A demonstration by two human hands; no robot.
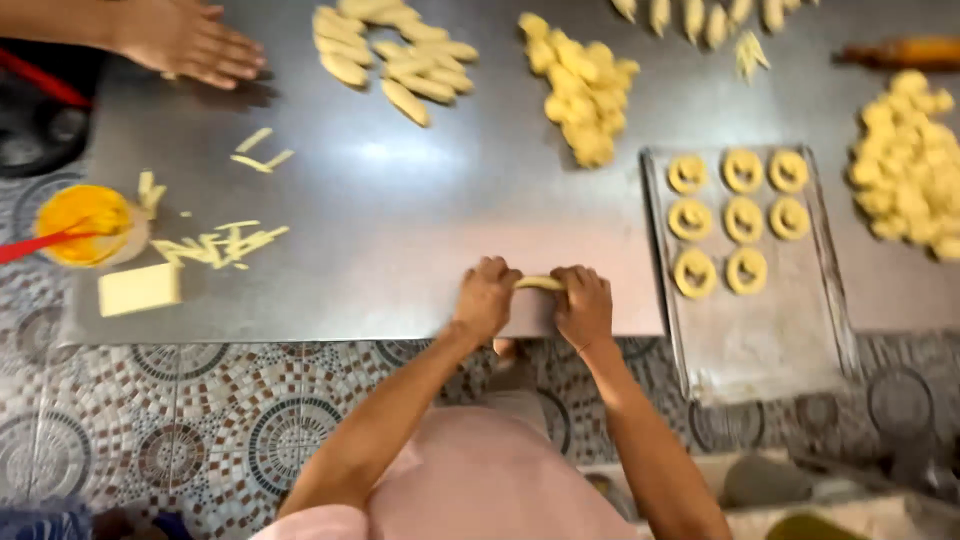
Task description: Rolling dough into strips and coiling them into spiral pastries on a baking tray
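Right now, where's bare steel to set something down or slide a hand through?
Free: the middle of the metal sheet, between the log-shaped dough pieces and the left hand and right hand pinching a dough strip. Also the baking tray in front of its dough rings. Crowded: far edge, right-side dough balls, scraps by the bowl.

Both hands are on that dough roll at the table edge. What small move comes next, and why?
Probably bend the dough roll into a ring. The left hand and right hand grip its two ends while it lies straight, and the tray beside them holds eight ring-shaped pieces with bare space below.
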